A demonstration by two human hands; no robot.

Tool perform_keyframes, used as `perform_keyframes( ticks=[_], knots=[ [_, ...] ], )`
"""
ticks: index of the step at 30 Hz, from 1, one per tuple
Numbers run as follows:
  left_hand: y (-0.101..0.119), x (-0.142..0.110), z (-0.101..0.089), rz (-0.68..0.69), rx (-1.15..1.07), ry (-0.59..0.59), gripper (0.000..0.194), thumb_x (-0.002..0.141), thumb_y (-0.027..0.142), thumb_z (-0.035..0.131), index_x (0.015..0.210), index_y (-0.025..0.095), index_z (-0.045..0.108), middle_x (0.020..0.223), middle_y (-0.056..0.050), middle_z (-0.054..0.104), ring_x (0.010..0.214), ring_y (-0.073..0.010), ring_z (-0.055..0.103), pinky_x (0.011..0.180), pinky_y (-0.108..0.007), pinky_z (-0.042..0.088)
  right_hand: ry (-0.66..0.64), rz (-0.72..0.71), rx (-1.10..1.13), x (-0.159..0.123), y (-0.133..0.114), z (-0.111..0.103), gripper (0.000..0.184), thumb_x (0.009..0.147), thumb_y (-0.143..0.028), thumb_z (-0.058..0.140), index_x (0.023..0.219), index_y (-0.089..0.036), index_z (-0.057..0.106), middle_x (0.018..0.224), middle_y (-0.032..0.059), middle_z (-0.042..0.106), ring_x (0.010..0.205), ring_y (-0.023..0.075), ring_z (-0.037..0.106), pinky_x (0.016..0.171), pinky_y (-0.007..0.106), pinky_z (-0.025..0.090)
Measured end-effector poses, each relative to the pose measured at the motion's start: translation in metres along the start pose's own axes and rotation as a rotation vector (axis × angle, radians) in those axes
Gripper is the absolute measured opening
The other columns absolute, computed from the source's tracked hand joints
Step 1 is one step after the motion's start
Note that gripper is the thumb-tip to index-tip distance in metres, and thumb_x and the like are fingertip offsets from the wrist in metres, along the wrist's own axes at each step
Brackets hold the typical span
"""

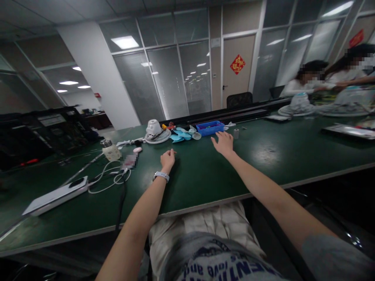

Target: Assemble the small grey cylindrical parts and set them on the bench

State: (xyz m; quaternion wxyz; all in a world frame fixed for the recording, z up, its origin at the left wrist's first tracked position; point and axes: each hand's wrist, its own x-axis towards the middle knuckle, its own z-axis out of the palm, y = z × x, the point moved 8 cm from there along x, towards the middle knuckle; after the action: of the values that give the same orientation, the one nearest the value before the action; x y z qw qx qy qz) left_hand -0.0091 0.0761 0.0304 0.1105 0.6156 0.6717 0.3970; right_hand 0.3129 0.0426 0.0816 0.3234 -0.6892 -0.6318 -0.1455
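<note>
Both my arms stretch out over a dark green table (263, 156). My left hand (167, 158), with a watch on its wrist, rests on the table with the fingers curled in; I cannot make out anything in them. My right hand (224, 143) lies flat with the fingers spread, just short of a blue plastic tray (209, 127). Beside the tray lie light blue fan blades (181, 135) and a white fan motor with its grille (155, 132). A small grey cylinder (236, 133) stands right of my right hand.
At the left lie a white power strip (57, 196), coiled white cables (113, 177) and a small white bottle (110, 150). A black rail (234, 113) runs along the table's far side. Two people sit at the far right with fan parts (295, 107).
</note>
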Motion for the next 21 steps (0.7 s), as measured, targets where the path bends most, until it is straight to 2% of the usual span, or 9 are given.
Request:
perform_keyframes(
  ticks=[11, 21],
  knots=[
    [0.001, 0.0, 0.001, -0.001, -0.004, -0.016, 0.043, 0.093, 0.044, 0.037, 0.093, 0.024, 0.074, 0.094, -0.006, 0.074, 0.092, -0.0235, 0.065, 0.08, -0.032, 0.045, -0.113, 0.1, -0.079, 0.0, 0.02, 0.014, 0.057, 0.093, -0.045, 0.038, 0.139, -0.012, 0.046, 0.146, 0.0144, 0.042, 0.132, 0.0307, 0.033, 0.108, 0.049, 0.021],
    [0.001, 0.0, 0.001, 0.004, 0.008, -0.02, 0.043, 0.093, 0.045, 0.036, 0.092, 0.024, 0.074, 0.097, -0.006, 0.074, 0.093, -0.0236, 0.064, 0.081, -0.032, 0.045, -0.142, 0.131, -0.1, -0.001, 0.023, 0.016, 0.056, 0.091, -0.044, 0.043, 0.138, -0.014, 0.045, 0.146, 0.0151, 0.042, 0.13, 0.0307, 0.035, 0.106, 0.048, 0.024]
  ],
)
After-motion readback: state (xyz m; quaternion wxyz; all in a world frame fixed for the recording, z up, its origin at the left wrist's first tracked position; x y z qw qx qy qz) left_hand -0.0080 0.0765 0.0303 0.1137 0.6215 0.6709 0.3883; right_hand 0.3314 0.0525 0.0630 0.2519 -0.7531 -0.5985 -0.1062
